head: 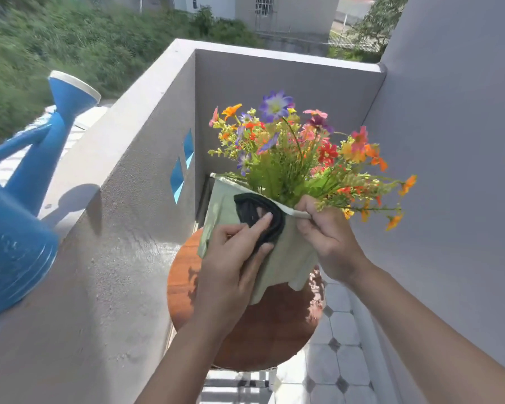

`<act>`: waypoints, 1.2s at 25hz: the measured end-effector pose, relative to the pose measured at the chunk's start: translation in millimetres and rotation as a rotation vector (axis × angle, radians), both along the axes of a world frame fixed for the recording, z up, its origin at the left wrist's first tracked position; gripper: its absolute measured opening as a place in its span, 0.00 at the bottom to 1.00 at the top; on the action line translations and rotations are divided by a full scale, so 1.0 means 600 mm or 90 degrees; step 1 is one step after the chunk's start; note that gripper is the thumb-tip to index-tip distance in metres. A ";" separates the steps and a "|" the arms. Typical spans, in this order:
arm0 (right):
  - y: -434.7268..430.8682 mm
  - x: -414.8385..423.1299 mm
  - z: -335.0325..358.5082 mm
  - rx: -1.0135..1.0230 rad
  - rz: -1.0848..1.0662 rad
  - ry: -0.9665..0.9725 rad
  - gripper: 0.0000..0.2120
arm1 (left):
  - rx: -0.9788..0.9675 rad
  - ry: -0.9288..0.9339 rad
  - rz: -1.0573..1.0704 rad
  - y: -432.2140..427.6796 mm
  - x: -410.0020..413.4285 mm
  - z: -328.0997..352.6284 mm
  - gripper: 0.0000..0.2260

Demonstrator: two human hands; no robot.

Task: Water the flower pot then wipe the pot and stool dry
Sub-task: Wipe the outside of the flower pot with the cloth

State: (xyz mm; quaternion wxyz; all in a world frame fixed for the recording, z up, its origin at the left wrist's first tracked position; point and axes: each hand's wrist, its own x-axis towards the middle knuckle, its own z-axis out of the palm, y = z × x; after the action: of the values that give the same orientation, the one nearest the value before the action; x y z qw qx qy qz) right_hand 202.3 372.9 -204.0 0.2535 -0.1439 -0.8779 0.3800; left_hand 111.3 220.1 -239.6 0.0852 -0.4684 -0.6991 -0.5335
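Now my left hand grips the pale green cloth against the flower pot, of which only a black part shows, on the round wooden stool. My right hand pinches the upper hem of the cloth, just beside the flowers.

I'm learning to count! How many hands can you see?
2. The left hand holds a dark cloth against the green pot on the stool; the right hand grips the pot's rim, beside the flowers.
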 end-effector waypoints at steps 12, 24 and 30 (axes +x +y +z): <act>-0.003 0.018 -0.009 0.034 0.118 0.007 0.07 | -0.073 -0.821 0.072 0.012 -0.144 0.023 0.28; -0.171 0.031 -0.111 -0.271 -0.374 0.165 0.26 | -0.345 -0.469 0.166 0.038 -0.148 0.068 0.19; -0.180 -0.005 -0.127 -0.286 -0.515 0.137 0.37 | -0.329 -0.325 0.258 0.027 -0.100 0.071 0.19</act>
State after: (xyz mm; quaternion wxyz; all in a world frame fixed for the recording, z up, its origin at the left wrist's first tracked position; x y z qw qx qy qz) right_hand 199.0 265.0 -280.1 0.4335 -0.4853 -0.6160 0.4439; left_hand 51.4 236.5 -197.2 -0.1080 -0.1797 -0.8866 -0.4122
